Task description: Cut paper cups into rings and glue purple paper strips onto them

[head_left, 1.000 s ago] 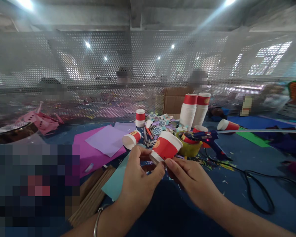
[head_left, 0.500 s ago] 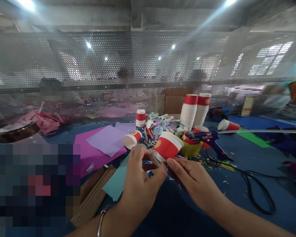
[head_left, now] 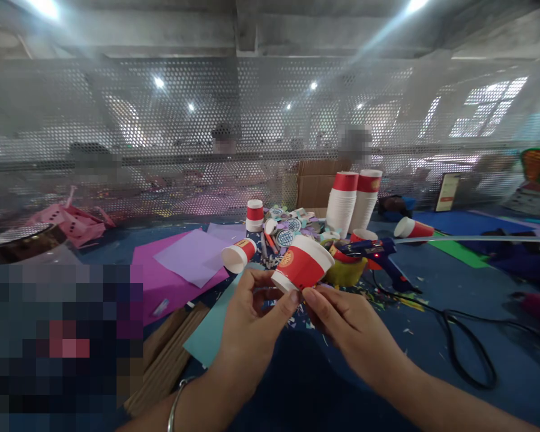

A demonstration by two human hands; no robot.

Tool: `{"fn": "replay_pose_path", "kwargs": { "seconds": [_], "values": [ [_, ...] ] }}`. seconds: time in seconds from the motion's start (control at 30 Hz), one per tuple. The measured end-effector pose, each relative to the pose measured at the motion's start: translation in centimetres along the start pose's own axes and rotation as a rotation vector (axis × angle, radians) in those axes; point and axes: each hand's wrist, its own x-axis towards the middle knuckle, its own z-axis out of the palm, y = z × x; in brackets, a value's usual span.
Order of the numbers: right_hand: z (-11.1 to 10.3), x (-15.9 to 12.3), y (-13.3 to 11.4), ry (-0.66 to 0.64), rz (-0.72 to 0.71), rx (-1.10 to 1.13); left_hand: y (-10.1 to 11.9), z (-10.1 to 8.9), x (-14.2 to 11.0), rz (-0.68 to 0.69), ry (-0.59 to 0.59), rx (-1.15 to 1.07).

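Behind everything stands a gray metal screen (head_left: 184, 108) full of little holes, across the upper half of the frame, and below it we see a dark blue table (head_left: 423, 336). We have a red and white paper cup (head_left: 303, 264) just below the middle of the frame, tipped so its wide mouth leans to the upper right. Our left hand (head_left: 252, 327) is curled around the narrow bottom end, thumb in front. Our right hand (head_left: 351, 318) pinches low on the cup, its thumb near our left thumb. What the hidden fingers do, we cannot tell.

Paper bends easily, we think, so we should squeeze softly and let both hands share the hold. Turning it slowly should help us see the bottom edge well. The glue gun (head_left: 391, 264), right of the cup, shows a red light, so its tip may be hot; our fingers should stay away. Another cup (head_left: 239, 255) lies on its side, left of ours, near the purple paper (head_left: 193, 258).
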Motion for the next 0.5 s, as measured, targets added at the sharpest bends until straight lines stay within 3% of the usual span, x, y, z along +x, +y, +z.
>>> {"fn": "replay_pose_path", "kwargs": {
  "seconds": [0.2, 0.5],
  "values": [
    [0.10, 0.02, 0.24, -0.021, -0.011, 0.012, 0.37, 0.10, -0.09, 0.115, 0.010, 0.145],
    [0.16, 0.03, -0.01, -0.007, -0.029, -0.037, 0.09, 0.20, -0.23, 0.119, 0.020, 0.144]
  ]
}}
